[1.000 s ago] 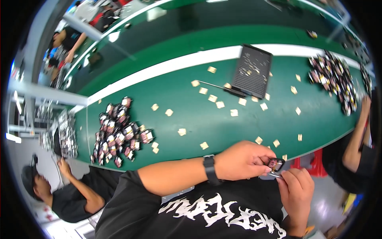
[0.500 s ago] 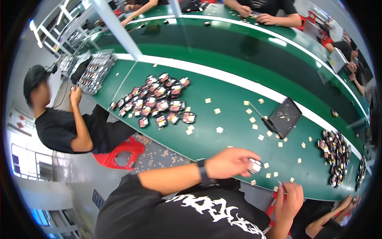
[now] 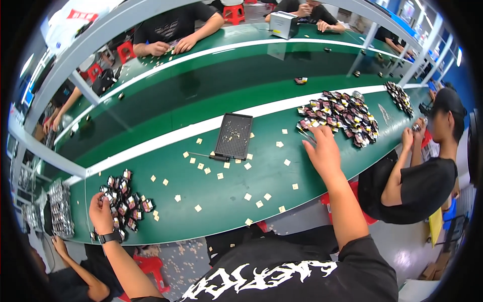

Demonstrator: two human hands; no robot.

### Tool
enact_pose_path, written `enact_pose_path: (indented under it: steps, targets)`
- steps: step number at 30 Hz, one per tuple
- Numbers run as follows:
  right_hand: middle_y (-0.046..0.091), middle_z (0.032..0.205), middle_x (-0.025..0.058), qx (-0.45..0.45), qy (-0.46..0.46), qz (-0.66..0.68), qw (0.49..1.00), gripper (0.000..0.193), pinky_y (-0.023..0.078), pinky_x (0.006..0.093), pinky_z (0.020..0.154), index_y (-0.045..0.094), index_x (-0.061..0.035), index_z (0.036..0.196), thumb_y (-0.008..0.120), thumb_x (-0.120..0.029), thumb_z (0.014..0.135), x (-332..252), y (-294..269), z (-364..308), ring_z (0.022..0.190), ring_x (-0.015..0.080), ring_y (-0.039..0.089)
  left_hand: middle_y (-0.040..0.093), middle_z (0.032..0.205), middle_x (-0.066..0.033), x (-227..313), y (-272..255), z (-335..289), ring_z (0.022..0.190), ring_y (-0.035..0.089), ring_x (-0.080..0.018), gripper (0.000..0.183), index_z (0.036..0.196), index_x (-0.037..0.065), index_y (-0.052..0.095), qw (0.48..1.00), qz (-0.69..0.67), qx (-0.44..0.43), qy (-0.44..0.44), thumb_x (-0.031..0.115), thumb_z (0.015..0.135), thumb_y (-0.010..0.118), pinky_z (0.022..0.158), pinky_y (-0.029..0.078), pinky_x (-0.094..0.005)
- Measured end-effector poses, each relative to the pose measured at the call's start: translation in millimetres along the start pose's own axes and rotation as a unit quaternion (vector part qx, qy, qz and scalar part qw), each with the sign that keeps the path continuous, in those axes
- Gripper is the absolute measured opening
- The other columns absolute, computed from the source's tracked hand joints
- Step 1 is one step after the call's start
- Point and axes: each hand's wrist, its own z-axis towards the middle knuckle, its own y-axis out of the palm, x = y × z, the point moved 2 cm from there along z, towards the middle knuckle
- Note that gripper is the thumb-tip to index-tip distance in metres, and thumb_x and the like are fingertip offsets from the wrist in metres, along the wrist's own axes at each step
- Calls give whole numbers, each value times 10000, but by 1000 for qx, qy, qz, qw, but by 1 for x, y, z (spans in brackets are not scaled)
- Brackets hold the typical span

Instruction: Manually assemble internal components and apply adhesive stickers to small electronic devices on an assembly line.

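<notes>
My left hand (image 3: 101,215) reaches to the left pile of small black labelled parts (image 3: 132,202). Its fingers are closed at the pile's left edge around a small black part (image 3: 104,197), which they half hide. My right hand (image 3: 324,153) is over the table just short of the larger right pile of similar parts (image 3: 342,115). Between its fingertips is a thin metal tool that looks like tweezers (image 3: 307,136), pointing at that pile's near left edge.
A black tray (image 3: 235,136) holding small bits stands mid-table, with a screwdriver (image 3: 209,156) beside it. Small pale squares (image 3: 220,176) lie scattered around. Silver packs (image 3: 61,209) sit at far left. A co-worker (image 3: 427,176) sits at right, others across the green table.
The view has turned to the right. My left hand has carried a small part to the left pile. My right hand has moved from the table's near edge out to the right pile.
</notes>
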Motion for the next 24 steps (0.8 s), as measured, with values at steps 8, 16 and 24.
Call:
enact_pose_path:
  steps: [8,16,24]
  targets:
    - [623,1129,100,-53,-101,-168,979,130,574,411,779,675,-53,979,655,-70,853,32,25,26,965,284,680,657,836,-166,-38,2,62,777,660,-315,229,1086,0,698,969,206,-53,123,149,912,687,732,521,-423]
    - [594,1018,62,-8,-194,-177,965,45,576,331,708,663,-56,857,645,-96,849,28,20,31,913,208,650,660,1157,-221,97,54,7,1074,607,-421,348,1144,-35,670,939,208,-38,270,174,875,740,937,485,-498]
    - [585,965,65,-63,-234,-232,942,212,576,332,713,691,-15,1001,636,-81,807,38,27,33,901,215,642,710,1037,-112,227,150,-99,952,686,-212,236,1087,2,728,861,-161,-407,258,111,879,753,867,538,-319]
